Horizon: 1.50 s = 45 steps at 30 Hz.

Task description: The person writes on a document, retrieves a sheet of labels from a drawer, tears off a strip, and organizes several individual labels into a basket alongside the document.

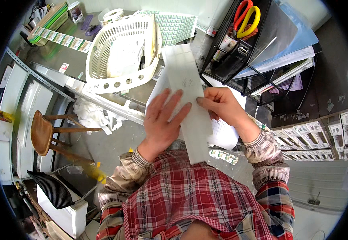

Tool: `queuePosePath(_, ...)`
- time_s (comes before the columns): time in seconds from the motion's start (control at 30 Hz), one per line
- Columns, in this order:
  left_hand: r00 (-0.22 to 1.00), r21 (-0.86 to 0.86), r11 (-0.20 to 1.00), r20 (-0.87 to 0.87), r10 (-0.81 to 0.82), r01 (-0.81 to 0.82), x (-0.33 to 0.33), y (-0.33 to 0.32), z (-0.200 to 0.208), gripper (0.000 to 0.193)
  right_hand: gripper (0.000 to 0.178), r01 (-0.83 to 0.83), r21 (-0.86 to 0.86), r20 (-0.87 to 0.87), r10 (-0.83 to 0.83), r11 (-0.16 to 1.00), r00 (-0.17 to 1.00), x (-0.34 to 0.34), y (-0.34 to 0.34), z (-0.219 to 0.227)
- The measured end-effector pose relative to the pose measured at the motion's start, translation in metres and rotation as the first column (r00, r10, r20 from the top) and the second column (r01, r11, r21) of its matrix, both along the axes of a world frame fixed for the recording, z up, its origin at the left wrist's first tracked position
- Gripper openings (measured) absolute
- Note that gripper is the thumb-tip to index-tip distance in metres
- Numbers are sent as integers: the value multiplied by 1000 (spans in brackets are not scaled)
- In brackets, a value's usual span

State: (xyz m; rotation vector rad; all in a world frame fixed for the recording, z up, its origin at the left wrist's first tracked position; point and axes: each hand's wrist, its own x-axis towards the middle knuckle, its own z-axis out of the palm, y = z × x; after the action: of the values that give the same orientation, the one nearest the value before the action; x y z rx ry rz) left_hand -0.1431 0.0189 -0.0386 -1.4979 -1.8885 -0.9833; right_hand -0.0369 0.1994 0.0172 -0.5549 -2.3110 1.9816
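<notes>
A long pale, translucent paper strip [196, 128] with faint handwriting on it slants over the desk's front edge, its near end above my apron. My right hand [222, 104] pinches the strip's right edge, thumb on top and fingers curled beneath. Spread flat, the fingers of my left hand [164, 118] lie over its left side, and I see the back of that hand. White sheets [226, 138] lie under the strip, partly hidden by it and by my hands.
A white plastic basket [122, 82] with papers and a pen stands on the desk at the left. A black mesh organizer [258, 76] holds scissors [248, 22] and folders at the right. Label sheets [178, 28] lie at the back. A wooden stool [42, 134] stands at lower left.
</notes>
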Motion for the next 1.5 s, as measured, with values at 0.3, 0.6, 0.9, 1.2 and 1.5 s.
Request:
queuePosePath(0.3,202,486,872,850,-487,56,14,-24,16,45,31,23,-95,-97,-32,995,995,-4,-28,17)
queuePosePath(0.6,251,528,849,821,-512,4,10,-40,32,47,60,-71,60,-321,87,996,943,-9,-48,14)
queuePosePath(0.9,683,170,981,706,-188,94,2,-56,49,38,38,-86,542,-336,310,836,889,-11,-56,33)
queuePosePath(1.2,993,-26,999,-105,-49,46,-32,-60,121,13,17,349,829,-541,469,436,698,-27,-52,77)
queuePosePath(1.5,920,-2,995,-381,94,-103,-130,-41,126,24,10,561,704,-693,249,436,676,-3,4,71)
